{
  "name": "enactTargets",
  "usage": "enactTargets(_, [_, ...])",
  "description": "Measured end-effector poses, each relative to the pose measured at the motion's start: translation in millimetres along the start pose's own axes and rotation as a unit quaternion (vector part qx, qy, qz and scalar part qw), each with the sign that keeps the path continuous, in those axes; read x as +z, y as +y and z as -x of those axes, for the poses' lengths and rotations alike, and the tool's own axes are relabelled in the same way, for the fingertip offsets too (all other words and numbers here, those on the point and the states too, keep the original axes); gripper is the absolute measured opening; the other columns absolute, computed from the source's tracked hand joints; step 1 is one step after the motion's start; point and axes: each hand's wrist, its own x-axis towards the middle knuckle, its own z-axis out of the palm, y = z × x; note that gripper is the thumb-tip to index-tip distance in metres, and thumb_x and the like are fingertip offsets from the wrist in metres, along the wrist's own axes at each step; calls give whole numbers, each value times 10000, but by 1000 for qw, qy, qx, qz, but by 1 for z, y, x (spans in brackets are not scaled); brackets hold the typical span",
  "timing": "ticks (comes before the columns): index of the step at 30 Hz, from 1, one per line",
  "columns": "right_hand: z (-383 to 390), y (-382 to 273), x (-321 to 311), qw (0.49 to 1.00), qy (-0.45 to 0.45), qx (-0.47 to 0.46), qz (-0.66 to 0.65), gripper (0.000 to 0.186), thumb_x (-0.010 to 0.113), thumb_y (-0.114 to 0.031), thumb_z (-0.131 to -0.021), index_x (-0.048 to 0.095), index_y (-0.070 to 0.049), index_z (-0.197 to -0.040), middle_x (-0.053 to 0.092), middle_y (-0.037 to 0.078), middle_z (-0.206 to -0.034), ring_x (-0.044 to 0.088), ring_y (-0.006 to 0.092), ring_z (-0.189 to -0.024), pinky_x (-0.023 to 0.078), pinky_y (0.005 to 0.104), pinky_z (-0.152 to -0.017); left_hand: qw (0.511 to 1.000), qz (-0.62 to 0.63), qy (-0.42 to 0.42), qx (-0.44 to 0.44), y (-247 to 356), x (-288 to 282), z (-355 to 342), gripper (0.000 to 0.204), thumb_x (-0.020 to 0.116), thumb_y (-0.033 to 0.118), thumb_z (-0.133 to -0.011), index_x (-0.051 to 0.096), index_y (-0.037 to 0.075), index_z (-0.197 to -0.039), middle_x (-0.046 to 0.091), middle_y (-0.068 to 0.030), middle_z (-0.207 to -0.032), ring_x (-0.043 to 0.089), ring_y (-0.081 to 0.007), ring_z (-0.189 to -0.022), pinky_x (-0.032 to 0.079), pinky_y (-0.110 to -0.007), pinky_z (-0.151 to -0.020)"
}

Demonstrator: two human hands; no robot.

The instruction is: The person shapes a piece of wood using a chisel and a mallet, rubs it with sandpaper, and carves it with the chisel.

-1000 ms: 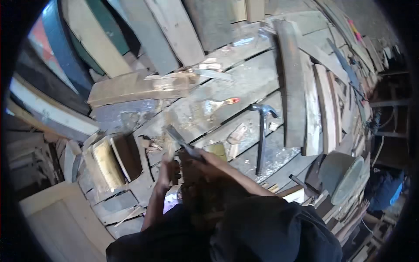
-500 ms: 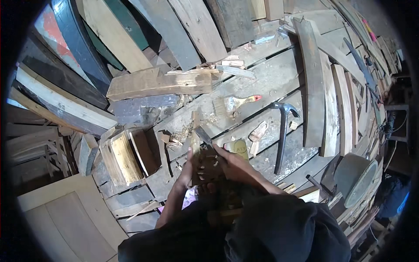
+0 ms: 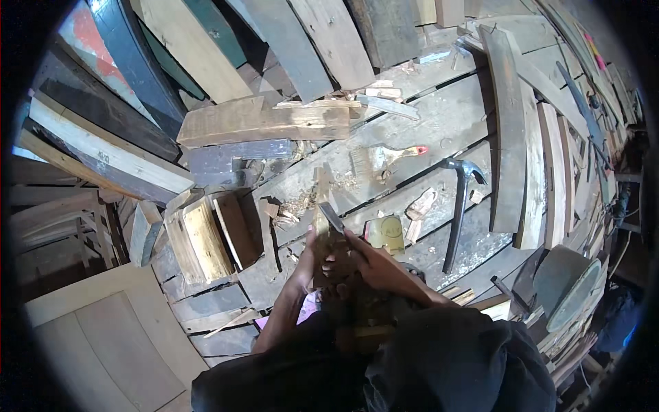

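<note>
In the head view, the whole scene had slid toward the right of the picture over the last half second, most likely because the head had turned, while the hands and what they held had kept nearly the same place over the plank floor (image 3: pixel 439 130). The left hand (image 3: pixel 303 269) was closed around the near part of a narrow wood strip (image 3: pixel 321 184), which pointed away from the person toward the scattered shavings (image 3: pixel 294 211). The right hand (image 3: pixel 374 264) was wrapped around the handle end of a flat-bladed tool (image 3: pixel 332 217), its blade lying over the strip; shadow and small size made it hard to tell whether the edge was biting or only resting. So little had shifted that the work on the strip seemed to stand at much the same point, both grips firm.

As for writing, a yellowish flat piece (image 3: pixel 384 234) beside the right hand bore a dark printed mark inside a curved outline. A purple patterned thing (image 3: pixel 309 306) by the left forearm showed no lettering that could be made out. The brush (image 3: pixel 379 157) and the claw hammer (image 3: pixel 458 213), lying beyond and to the right, carried no legible label either.
</note>
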Motion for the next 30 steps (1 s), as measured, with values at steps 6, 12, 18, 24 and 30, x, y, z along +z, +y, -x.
enactTargets(6, [-13, -28, -22, 997, -21, 66, -24, 563, 496, -163, -1058, 351, -208, -1600, 620, 347, -1270, 606, 479, -1217, 506, 473, -971, 977, -80, 194, 38, -8, 14, -7, 861, 330, 860, -934, 616, 94, -1205, 555, -26, -854, 503, -159, -618, 418, -320, -514])
enactTargets(12, [4, -36, -31, 996, -30, 65, -54, 553, 494, -178, -1055, 366, -171, -1593, 606, 358, -1284, 597, 479, -1234, 475, 480, -1014, 965, -147, 194, 96, -16, -1, -13, 865, 352, 766, -1000, 458, 72, -1505, 588, -149, -1349, 618, -277, -1135, 521, -402, -987])
enactTargets(18, [5, -24, -26, 999, -5, 35, -34, 530, 497, -170, -1053, 402, -131, -1573, 606, 342, -1305, 604, 476, -1224, 489, 459, -1000, 839, -405, 340, 124, -10, 19, -11, 735, 313, 611, -1079, 571, -6, -1384, 647, -236, -1284, 647, -335, -1113, 505, -419, -989])
enactTargets(24, [10, -6, -15, 998, 27, -50, -32, 565, 523, -144, -1035, 372, -167, -1579, 632, 346, -1244, 591, 543, -1170, 520, 537, -924, 727, -562, 357, 167, -27, -5, -15, 688, 317, 520, -1103, 590, -86, -1280, 656, -341, -1175, 634, -492, -1116, 478, -476, -1003])
enactTargets(30, [-3, 7, -5, 992, 56, -83, -77, 594, 536, -114, -1028, 354, -172, -1591, 601, 342, -1315, 576, 519, -1230, 507, 518, -964, 745, -528, 373, 164, -12, 15, -12, 599, 373, 459, -1104, 569, -99, -1200, 633, -409, -1079, 629, -519, -1094, 511, -571, -831])
